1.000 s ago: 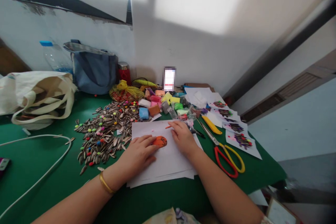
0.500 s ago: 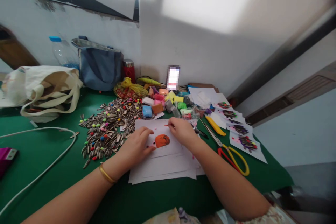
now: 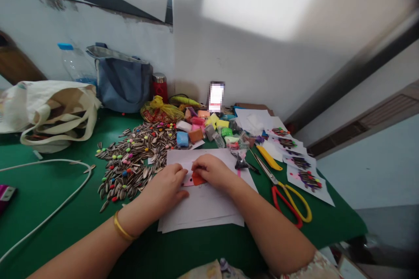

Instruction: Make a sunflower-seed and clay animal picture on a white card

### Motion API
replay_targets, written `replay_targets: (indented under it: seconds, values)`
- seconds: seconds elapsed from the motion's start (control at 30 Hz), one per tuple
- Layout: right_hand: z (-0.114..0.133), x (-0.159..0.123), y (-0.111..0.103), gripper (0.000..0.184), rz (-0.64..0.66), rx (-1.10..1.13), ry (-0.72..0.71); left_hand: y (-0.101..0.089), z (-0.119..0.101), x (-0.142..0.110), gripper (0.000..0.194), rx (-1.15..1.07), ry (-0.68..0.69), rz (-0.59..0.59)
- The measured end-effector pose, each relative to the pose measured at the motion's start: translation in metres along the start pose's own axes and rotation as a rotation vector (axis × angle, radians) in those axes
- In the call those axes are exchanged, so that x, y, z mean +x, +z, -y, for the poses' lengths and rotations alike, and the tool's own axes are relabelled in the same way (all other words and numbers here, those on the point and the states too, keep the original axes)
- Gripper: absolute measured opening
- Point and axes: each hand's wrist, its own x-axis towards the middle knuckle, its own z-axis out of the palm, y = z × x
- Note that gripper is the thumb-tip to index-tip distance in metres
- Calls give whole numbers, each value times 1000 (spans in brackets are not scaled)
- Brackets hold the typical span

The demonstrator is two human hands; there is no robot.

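Fingers of my right hand were bunched and curled down at the orange patch, tips drawn close together; whether they pinched anything small I could not tell from my distant post. Thumb and forefinger of my left hand stood apart, a loose fork on the patch's other side, probably to keep the sheet from sliding. Between the hands lay the patch, partly covered by the right one, with a pink piece bearing dark dots at its left, both on white paper.

My forearms slanted inward from the near side, the left low with its gold bracelet, the right wrist bent so the knuckles rode above the fingertips. Striped seeds, mixed with bright bits, were heaped left of the paper; the coloured packets sat just past its far edge, I judged for easy reach. Scissors lay to the right, clear of my arm, and beyond them decorated sheets overlapped along the green table.
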Motion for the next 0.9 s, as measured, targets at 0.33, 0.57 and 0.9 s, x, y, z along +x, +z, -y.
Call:
replay_targets:
  seconds: [0.33, 0.57, 0.9]
  values:
    - [3, -1, 10, 12, -97, -123, -50, 0, -1, 1, 24, 25, 28, 12]
    - [6, 1, 10, 12, -82, -185, -23, 1, 1, 0, 24, 27, 56, -10]
    - [7, 2, 12, 12, -64, -224, -3, 0, 0, 0, 28, 57, 74, -8]
